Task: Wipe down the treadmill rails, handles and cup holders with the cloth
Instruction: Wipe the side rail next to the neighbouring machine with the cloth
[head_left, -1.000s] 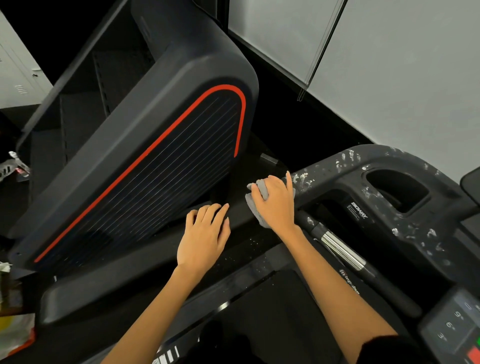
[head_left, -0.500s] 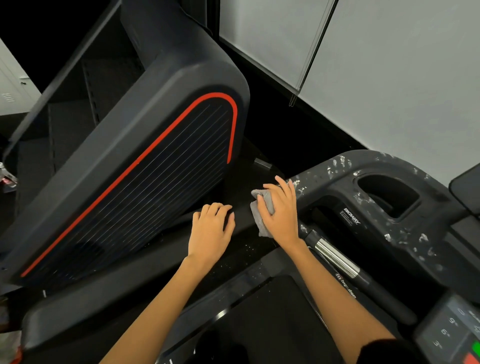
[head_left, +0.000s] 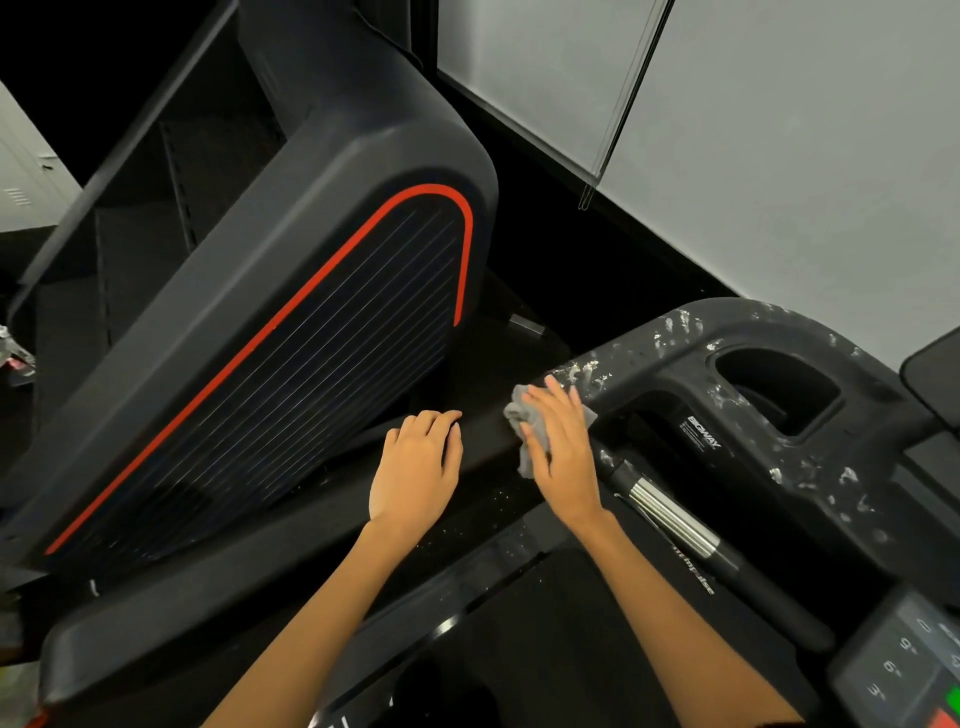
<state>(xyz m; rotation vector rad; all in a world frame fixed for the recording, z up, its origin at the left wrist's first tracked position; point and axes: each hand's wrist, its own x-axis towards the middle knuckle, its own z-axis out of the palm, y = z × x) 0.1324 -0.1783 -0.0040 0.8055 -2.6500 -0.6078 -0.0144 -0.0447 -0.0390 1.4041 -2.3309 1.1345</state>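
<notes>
Because the cloth (head_left: 530, 423) at frame centre is soft and limp, your right hand (head_left: 563, 457) presses it flat-fingered on the rail (head_left: 644, 358), left hand (head_left: 415, 470) resting open.

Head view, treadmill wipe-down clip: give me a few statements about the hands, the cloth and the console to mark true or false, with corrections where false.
1. The right hand presses the grey cloth on the treadmill rail. True.
2. The left hand holds a spray bottle. False: it holds nothing and rests flat on the rail.
3. White flecks dot the console frame around the cup holder. True.
4. The cloth lies inside the cup holder. False: it lies on the rail, left of the cup holder.
5. The chrome-banded handle runs beside the right forearm. True.
</notes>
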